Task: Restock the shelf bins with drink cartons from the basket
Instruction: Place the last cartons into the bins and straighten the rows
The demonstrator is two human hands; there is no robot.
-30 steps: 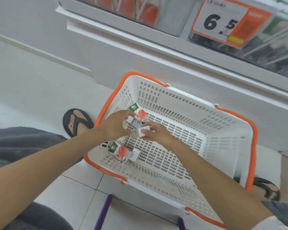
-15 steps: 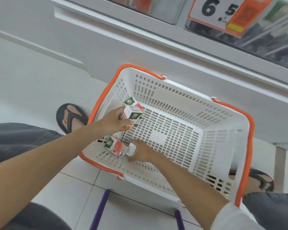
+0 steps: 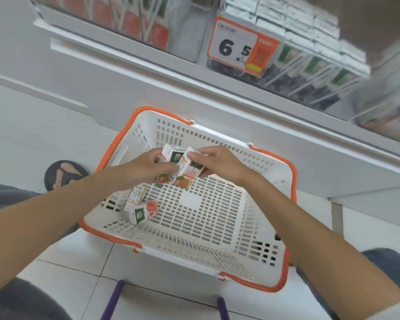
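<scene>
Head view over a white, orange-rimmed basket (image 3: 176,132) set on the tiled floor (image 3: 56,262) at the centre of the field. Above the basket's 11 o'clock quarter, two drink cartons are held side by side and appear to touch. The green-labelled carton (image 3: 173,155) is gripped by the left hand (image 3: 146,172), whose fingers are curled round it. The orange-printed carton (image 3: 189,173), tilted with its fruit picture lowest, is pinched by the right hand (image 3: 219,161) between the thumb on its near face and the fingers behind. Two further cartons are left on the slotted bottom at the basket's 8 o'clock corner: a red-fruit carton (image 3: 143,212), and just beyond it a side-panel carton (image 3: 136,194), leaning; the pair are touching or nearly so. From 12 to 2 o'clock the shelf bins are seen, the left bin (image 3: 129,21) filled with orange packs and the right bin (image 3: 310,63) with green ones, blurred. A price tag (image 3: 238,46) marked 6.5 is fixed between them. A sandalled foot (image 3: 64,174) is placed at 9 o'clock, just beside the rim. Two purple bars (image 3: 113,301) are visible at 6 o'clock.
</scene>
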